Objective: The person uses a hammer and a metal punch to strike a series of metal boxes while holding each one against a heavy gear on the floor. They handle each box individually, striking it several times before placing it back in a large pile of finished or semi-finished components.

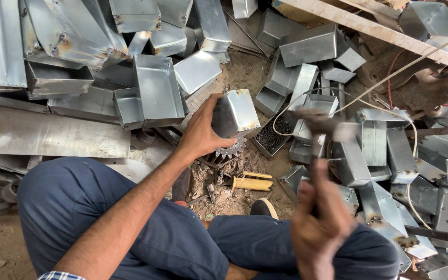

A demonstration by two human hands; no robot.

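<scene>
Where the frame begins at the far left, flat sheets of dull grey metal (pixel 42 134) lie under a heap of open rectangular tin boxes (pixel 156 93), their folded walls smooth and shiny, with brown scorch marks at the spot-welded corners. Below them a knee in dark blue trousers (pixel 73 207) fills the lower left, and a scrap of checked sleeve is cut off by the bottom edge.

Toward the middle, the left hand (pixel 200 134) wraps its fingers around one small metal box (pixel 234 113), holding it tilted on a toothed steel gear (pixel 229 151) that stands on the dirt floor (pixel 224 199). The gear is mostly hidden behind the hand and box. Just below it lies a yellow ribbed handle (pixel 251 183), near the dark toe of a shoe (pixel 264 207).

Right of centre, a shallow tray of small dark screws or rivets (pixel 275 136) sits among more boxes; its contents are too small to make out. The right hand (pixel 320 220), in the lower right, is closed on the shaft of a hammer (pixel 321 124), both smeared by motion blur, so the head's shape is unclear. Pale cords (pixel 390 78) and a red wire cross the upper right under a rough wooden plank (pixel 374 28), and more welded boxes (pixel 385 207) crowd the right edge.
</scene>
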